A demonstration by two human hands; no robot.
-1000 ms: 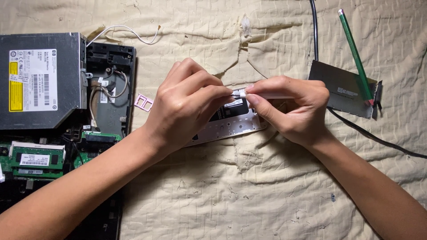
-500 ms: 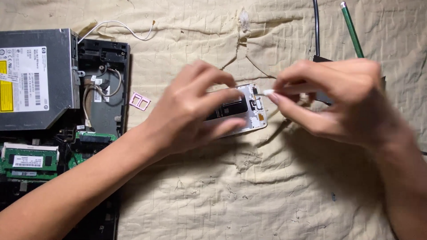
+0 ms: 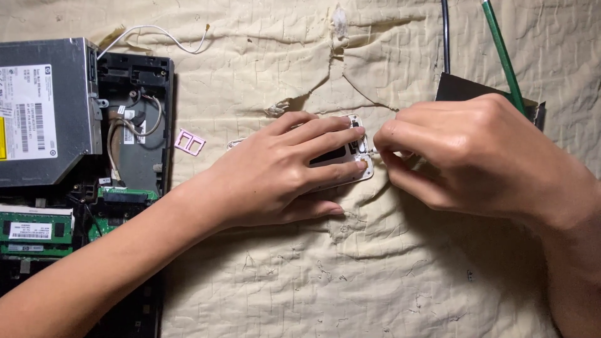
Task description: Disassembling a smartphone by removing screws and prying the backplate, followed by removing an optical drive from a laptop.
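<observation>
Fingers (image 3: 383, 145) of the right hand (image 3: 476, 156) are pinched together on a very small part at the right end of a white phone frame (image 3: 358, 170); the part is too small to identify. The left hand (image 3: 282, 172) lies flat over the frame, fingers spread apart and pressing it down, so the frame is pinned to the cloth (image 3: 350, 269) at centre, mostly hidden under that hand. Risk one: loss of the pinched part. A slip of the fingertips would drop it into the wrinkles and torn threads of the cloth, where a small piece would be hard to find. Risk two: the frame could shift. The cloth is soft and creased, and a sideways pull from the right hand could drag the frame out from under the left hand or flex its thin end. Risk three: a snag on nearby items. A pink card tray (image 3: 190, 142) lies loose just left of the left hand, and a dark flat panel (image 3: 463, 91) with a green stick (image 3: 501, 53) and a black cable (image 3: 446, 37) sits behind the right hand; a sweeping wrist could knock these. An opened laptop (image 3: 134, 134), with silver disc drive (image 3: 44, 112) and green memory boards (image 3: 34, 228), lies well apart at left.
</observation>
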